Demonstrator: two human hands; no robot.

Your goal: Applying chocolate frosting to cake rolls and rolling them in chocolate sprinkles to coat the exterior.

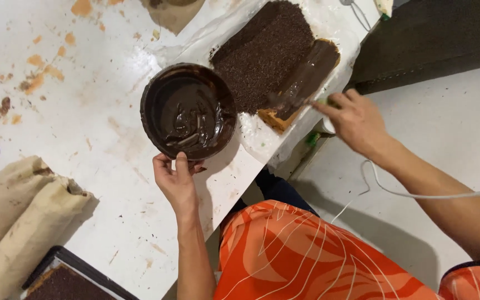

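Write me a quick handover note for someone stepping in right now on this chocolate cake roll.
Left hand: holds the near rim of the bowl of melted chocolate, steadying it on the white table.
Right hand: grips a spatula, blade on the cake roll.
Done: most of the roll's top is coated in chocolate; the sprinkles lie spread on paper beside it.
Left: the near end of the roll is bare; no sprinkles on the coated part yet.
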